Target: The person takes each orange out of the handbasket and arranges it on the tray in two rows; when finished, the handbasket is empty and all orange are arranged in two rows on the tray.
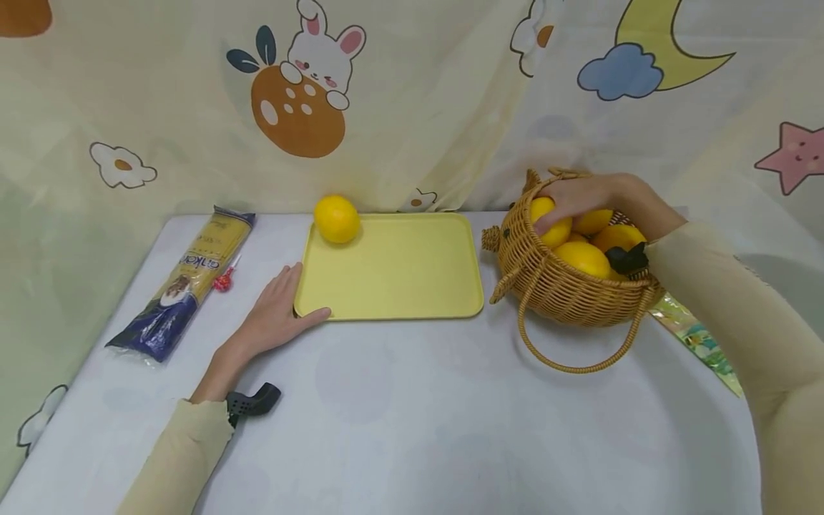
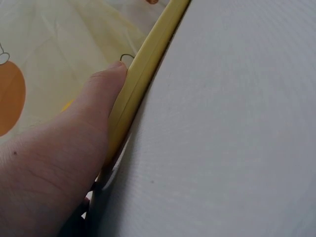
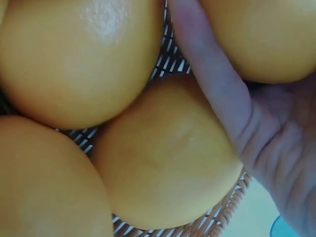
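My left hand point(image 1: 273, 311) rests at the near left corner of a yellow tray point(image 1: 399, 272), fingers fairly straight along its left side. In the left wrist view the thumb point(image 2: 98, 94) lies against the tray rim point(image 2: 133, 89). One yellow lemon point(image 1: 337, 219) sits in the tray's far left corner. My right hand point(image 1: 576, 200) reaches into a wicker basket point(image 1: 560, 293) shaped like a pig and grips a lemon point(image 1: 552, 223) at its left side. More lemons point(image 1: 582, 259) lie around it; the right wrist view shows them close up, with the thumb point(image 3: 212, 69) against the held one.
On the left lie a blue and gold pasta packet point(image 1: 187, 286) and a red-wrapped lollipop point(image 1: 222, 280). The basket's handle point(image 1: 582, 369) hangs down towards the front. A green patterned packet point(image 1: 698, 340) is partly under the basket. A printed cloth point(image 1: 418, 107) hangs behind the table.
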`<state>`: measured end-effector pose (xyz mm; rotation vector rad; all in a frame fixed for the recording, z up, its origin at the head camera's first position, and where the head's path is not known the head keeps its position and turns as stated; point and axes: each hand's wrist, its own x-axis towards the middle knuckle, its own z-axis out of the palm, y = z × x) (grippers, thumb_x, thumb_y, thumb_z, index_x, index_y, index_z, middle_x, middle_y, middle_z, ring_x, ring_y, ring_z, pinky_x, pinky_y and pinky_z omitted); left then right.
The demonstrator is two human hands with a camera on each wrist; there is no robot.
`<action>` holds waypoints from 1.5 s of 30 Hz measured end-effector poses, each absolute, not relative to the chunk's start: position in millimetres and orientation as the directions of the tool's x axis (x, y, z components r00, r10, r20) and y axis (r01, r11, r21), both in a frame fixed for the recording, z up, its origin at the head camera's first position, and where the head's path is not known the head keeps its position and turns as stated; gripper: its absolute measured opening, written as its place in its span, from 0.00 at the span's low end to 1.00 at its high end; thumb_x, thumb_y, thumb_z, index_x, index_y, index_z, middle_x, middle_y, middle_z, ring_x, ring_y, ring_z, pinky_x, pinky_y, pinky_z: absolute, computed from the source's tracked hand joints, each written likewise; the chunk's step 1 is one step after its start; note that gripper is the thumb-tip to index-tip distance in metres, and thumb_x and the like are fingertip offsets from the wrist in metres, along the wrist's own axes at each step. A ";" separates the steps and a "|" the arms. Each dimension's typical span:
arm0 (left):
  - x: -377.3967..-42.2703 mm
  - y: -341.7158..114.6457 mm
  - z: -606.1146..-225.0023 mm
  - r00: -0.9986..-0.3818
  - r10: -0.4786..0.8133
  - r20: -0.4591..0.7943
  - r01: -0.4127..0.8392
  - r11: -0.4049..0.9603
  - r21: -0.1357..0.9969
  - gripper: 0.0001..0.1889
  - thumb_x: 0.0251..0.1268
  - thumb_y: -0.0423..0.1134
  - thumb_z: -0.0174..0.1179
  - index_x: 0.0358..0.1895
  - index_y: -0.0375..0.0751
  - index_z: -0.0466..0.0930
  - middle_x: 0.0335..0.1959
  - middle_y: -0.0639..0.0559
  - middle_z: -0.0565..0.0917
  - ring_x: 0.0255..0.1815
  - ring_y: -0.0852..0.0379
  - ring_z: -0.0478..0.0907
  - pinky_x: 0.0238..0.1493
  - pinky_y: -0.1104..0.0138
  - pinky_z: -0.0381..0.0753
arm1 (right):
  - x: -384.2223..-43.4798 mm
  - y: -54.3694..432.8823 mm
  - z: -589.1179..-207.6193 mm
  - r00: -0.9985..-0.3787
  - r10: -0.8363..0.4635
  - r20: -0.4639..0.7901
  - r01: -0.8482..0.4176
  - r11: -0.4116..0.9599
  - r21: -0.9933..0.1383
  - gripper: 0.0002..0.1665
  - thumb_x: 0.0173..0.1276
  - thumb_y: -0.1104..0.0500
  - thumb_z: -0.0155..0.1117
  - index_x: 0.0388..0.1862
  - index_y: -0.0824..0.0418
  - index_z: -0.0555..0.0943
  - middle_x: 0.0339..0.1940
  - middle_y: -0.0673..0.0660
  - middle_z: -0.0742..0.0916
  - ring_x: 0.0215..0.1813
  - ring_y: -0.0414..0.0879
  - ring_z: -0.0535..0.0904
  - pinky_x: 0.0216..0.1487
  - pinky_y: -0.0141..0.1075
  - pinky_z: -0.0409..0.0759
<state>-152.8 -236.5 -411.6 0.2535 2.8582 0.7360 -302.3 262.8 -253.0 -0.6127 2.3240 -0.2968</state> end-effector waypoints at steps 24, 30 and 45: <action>-153.1 -233.5 -415.8 -0.966 0.210 -0.148 0.116 0.871 0.478 0.60 0.58 0.73 0.53 0.78 0.41 0.29 0.81 0.41 0.38 0.81 0.40 0.35 0.78 0.42 0.40 | -311.9 263.2 -230.9 -0.483 -0.459 -0.746 -0.235 0.888 -0.395 0.38 0.69 0.39 0.54 0.68 0.61 0.68 0.57 0.60 0.79 0.53 0.48 0.77 0.51 0.39 0.83; -153.3 -233.7 -409.6 -0.966 0.213 -0.147 0.121 0.872 0.474 0.60 0.58 0.72 0.52 0.78 0.39 0.29 0.81 0.39 0.38 0.81 0.39 0.35 0.78 0.41 0.39 | -316.2 284.3 -214.6 -0.381 -0.598 -0.705 -0.097 0.785 -0.612 0.31 0.74 0.43 0.43 0.66 0.60 0.65 0.58 0.53 0.79 0.60 0.47 0.76 0.62 0.39 0.77; -150.8 -235.9 -407.6 -0.968 0.201 -0.147 0.109 0.873 0.476 0.59 0.59 0.71 0.54 0.78 0.39 0.30 0.80 0.38 0.40 0.81 0.39 0.36 0.78 0.41 0.39 | -293.1 267.7 -203.5 -0.719 -0.577 -0.387 -0.226 0.721 -0.655 0.31 0.69 0.55 0.59 0.64 0.50 0.55 0.55 0.55 0.76 0.52 0.48 0.76 0.52 0.31 0.81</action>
